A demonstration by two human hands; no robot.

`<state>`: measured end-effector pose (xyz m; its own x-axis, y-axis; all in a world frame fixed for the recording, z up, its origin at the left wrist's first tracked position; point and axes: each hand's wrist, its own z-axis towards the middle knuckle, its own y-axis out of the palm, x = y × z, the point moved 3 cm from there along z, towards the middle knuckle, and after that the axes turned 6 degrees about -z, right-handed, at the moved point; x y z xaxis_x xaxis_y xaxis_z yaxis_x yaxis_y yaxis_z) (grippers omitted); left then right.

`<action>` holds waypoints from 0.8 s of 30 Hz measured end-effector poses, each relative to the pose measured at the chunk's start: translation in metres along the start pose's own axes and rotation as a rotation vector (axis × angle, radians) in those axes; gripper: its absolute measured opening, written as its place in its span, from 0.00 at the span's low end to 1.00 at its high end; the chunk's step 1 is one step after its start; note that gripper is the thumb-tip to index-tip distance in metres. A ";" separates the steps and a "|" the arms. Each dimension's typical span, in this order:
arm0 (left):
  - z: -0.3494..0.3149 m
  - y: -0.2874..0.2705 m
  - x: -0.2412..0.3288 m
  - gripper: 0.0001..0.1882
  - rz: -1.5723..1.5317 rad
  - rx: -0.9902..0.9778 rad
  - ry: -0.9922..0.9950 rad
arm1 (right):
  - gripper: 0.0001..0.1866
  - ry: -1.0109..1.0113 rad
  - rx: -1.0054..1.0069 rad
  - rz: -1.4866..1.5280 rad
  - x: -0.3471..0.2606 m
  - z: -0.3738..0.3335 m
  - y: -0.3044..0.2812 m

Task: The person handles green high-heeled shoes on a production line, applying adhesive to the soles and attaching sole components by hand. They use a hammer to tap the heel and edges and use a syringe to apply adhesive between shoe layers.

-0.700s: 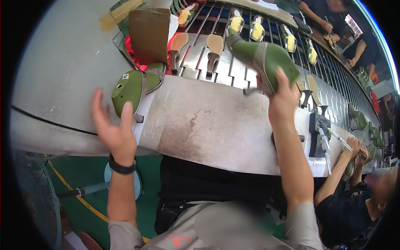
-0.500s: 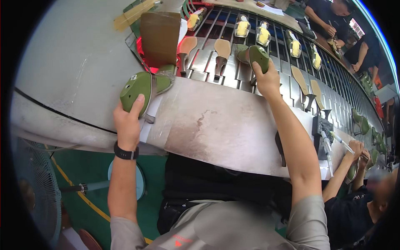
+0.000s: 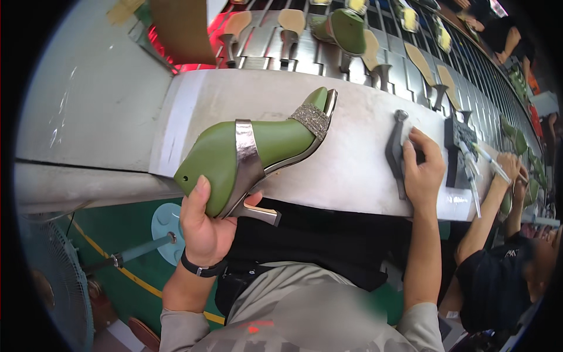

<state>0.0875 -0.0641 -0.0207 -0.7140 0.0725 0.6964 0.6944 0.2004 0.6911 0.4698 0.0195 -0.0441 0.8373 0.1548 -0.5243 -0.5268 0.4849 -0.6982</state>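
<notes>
My left hand (image 3: 208,226) grips the heel end of a green shoe last (image 3: 214,146), held tilted above the near edge of the table. On this last sits a high-heeled sandal (image 3: 249,155) with a shiny pewter strap, a glittery toe band and a metallic heel. Over the table's right side, my right hand (image 3: 423,170) is empty, its fingers bent and apart. Just left of its fingertips lies a long dark hand tool (image 3: 396,155) with a rounded end; its exact kind is unclear. Another green last (image 3: 346,30) rests on the slatted conveyor, beyond the table.
Tan soles with heels (image 3: 288,32) lie along the metal conveyor (image 3: 316,58). A dark holder (image 3: 454,141) with syringe-like applicators stands right of my right hand. A co-worker's hands (image 3: 509,170) are farther right. A brown board (image 3: 182,32) stands at back left; a fan (image 3: 56,281) is lower left.
My left hand has brought its last and sandal nearer and turned the toe rightward. My right hand has let go of the other last on the conveyor and come back beside the dark tool.
</notes>
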 end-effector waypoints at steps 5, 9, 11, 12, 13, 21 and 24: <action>-0.008 0.014 -0.016 0.29 -0.050 -0.013 -0.075 | 0.10 -0.021 0.006 -0.055 -0.005 0.001 0.000; -0.015 0.017 -0.027 0.28 -0.067 0.030 -0.126 | 0.10 -0.025 0.009 -0.048 -0.005 -0.002 0.000; -0.018 0.015 -0.031 0.28 -0.078 0.039 -0.140 | 0.09 -0.044 0.011 -0.058 -0.006 -0.001 0.002; -0.018 0.013 -0.033 0.28 -0.088 0.043 -0.157 | 0.09 -0.047 0.006 -0.055 -0.007 -0.001 0.003; -0.020 0.012 -0.034 0.28 -0.089 0.050 -0.153 | 0.09 -0.034 0.006 -0.054 -0.008 -0.001 0.003; -0.025 0.007 -0.038 0.32 0.043 0.014 -0.116 | 0.08 -0.049 0.006 -0.066 -0.012 0.000 0.003; -0.026 0.003 -0.039 0.32 0.071 -0.066 -0.098 | 0.07 -0.057 0.005 -0.070 -0.010 0.000 0.005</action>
<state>0.1197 -0.0919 -0.0402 -0.6661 0.1796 0.7239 0.7454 0.1270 0.6544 0.4592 0.0201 -0.0423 0.8790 0.1691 -0.4458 -0.4663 0.5003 -0.7295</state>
